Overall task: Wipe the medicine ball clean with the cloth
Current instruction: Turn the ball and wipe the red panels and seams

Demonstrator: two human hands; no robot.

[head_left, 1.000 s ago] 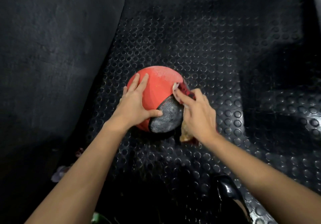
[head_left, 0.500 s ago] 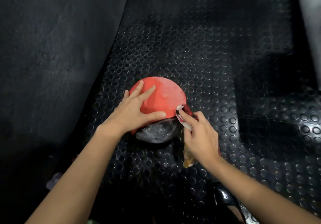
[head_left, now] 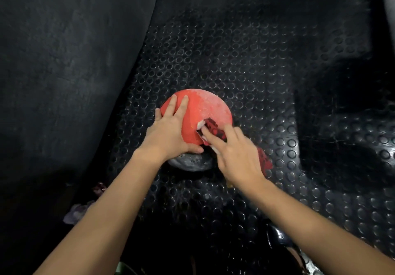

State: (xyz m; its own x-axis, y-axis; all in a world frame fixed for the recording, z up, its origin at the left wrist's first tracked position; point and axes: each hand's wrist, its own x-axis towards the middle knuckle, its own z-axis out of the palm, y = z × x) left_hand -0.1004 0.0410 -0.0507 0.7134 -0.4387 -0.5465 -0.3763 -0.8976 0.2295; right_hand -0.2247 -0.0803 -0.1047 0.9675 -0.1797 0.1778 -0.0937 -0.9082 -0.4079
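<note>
Black rubber flooring (head_left: 245,65) with raised round studs fills the dim scene, with a smoother dark surface (head_left: 64,61) sloping along the left. Left of centre, the left hand (head_left: 168,131) lies spread and flat on the near-left side of the medicine ball (head_left: 205,106), fingers straight, thumb along the seam, steadying it. This ball rests on the floor at mid-frame, mostly red with a black panel showing at its near underside. To the right, the right hand (head_left: 237,153) presses a red-and-white cloth (head_left: 211,127) against the ball's right side, forefinger stretched over the fabric, the rest bunched under the palm. Wiping looks mid-way: pale dusty film covers the far right red surface and the black panel looks grey with grime, so much seems left to clean.
</note>
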